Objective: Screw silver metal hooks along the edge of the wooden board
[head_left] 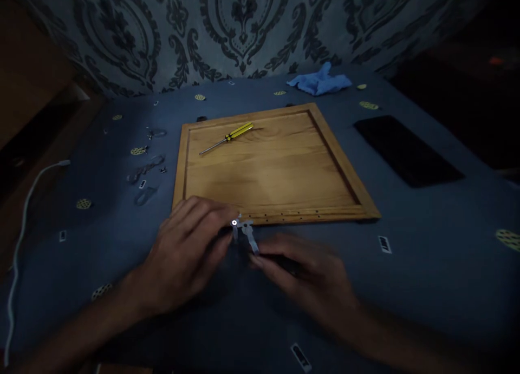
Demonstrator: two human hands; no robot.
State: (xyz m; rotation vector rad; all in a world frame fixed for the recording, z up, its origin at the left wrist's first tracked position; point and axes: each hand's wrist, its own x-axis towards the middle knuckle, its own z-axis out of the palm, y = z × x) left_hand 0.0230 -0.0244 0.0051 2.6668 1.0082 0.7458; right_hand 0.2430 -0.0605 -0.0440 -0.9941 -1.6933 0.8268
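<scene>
My left hand (pixel 193 249) is closed at the front edge of a framed wooden panel (pixel 264 168), its thumb and fingertips by a bright cross-head screw (pixel 234 222). Beside that screw is a small shiny metal bracket (pixel 251 238) with a notched upper end. The thumb and forefinger of my right hand (pixel 309 266) pinch the bracket's lower end. Part of the metal is hidden behind my left fingers. A row of small dark holes runs along the panel's near rail. On the panel lies a screwdriver (pixel 233 136) with a yellow and black handle.
Loose metal parts (pixel 146 168) and small screws lie on the blue patterned cloth (pixel 422 276) at left. A white cable (pixel 24 228) runs down the left side. A blue crumpled cloth (pixel 320 80) lies behind the panel, and a dark flat rectangle (pixel 406 149) to its right.
</scene>
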